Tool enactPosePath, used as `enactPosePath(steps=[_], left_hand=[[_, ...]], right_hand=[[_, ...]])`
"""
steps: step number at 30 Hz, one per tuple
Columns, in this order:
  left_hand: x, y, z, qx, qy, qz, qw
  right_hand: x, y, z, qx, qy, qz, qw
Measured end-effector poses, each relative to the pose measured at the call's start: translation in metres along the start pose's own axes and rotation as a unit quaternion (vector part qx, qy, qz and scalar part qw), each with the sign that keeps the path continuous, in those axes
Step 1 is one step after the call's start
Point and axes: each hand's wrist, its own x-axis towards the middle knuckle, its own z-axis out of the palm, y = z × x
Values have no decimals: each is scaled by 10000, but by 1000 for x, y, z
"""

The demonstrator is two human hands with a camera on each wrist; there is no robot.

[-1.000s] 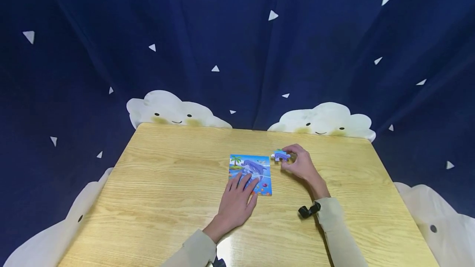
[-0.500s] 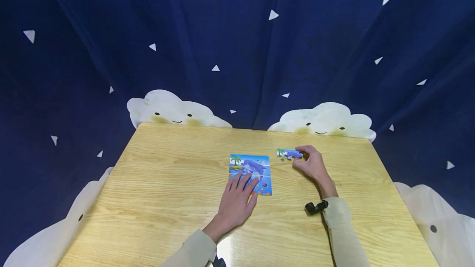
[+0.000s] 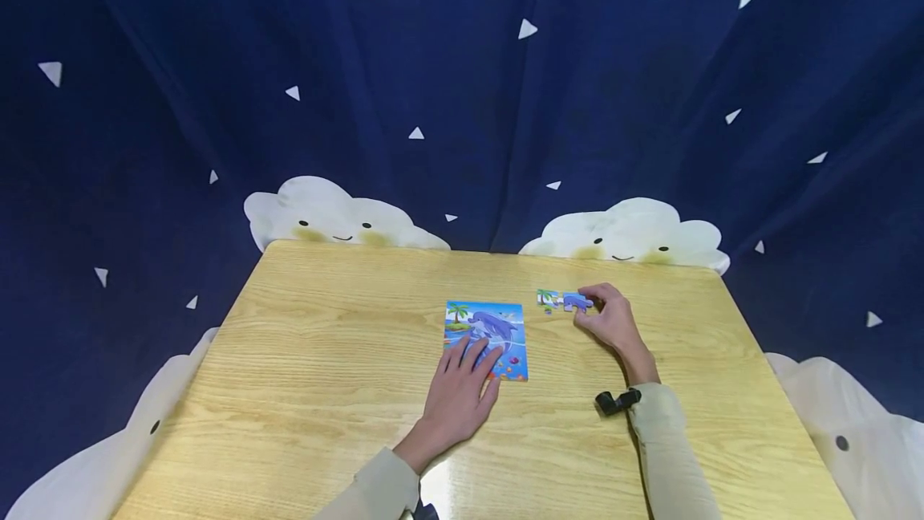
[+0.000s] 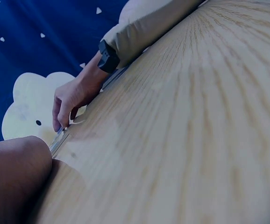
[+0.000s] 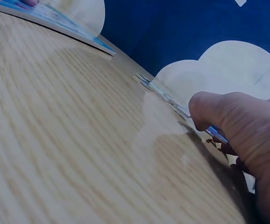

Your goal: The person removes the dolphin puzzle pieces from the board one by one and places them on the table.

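Observation:
A square dolphin puzzle picture (image 3: 491, 327) lies on the table, its lower left part under my left hand (image 3: 462, 392), whose extended fingers rest on it. To its upper right, my right hand (image 3: 613, 319) pinches a dolphin jigsaw piece (image 3: 575, 302) between thumb and fingers. Just left of that piece lies a palm-tree jigsaw piece (image 3: 546, 297), a narrow gap between the two. In the right wrist view, my thumb (image 5: 205, 109) presses at the near edge of the held piece, close over the wood.
The wooden table (image 3: 325, 359) reaches back to a dark blue curtain (image 3: 462, 103) with white triangles and clouds. A black wrist camera (image 3: 617, 403) sits at my right sleeve.
My right hand has moved right with the dolphin piece, bringing it beside the palm-tree piece, which was hidden earlier. My left hand has stayed on the picture.

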Motion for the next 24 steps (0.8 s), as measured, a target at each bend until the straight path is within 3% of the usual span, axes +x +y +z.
enactPosePath(steps=[12, 24], left_hand=[[0, 0, -1, -21, 61, 10, 10000], [0, 0, -1, 13, 86, 6, 10000]], right_hand=[[1, 8, -4, -170, 12, -33, 9998], [0, 7, -6, -273, -218, 48, 9994]])
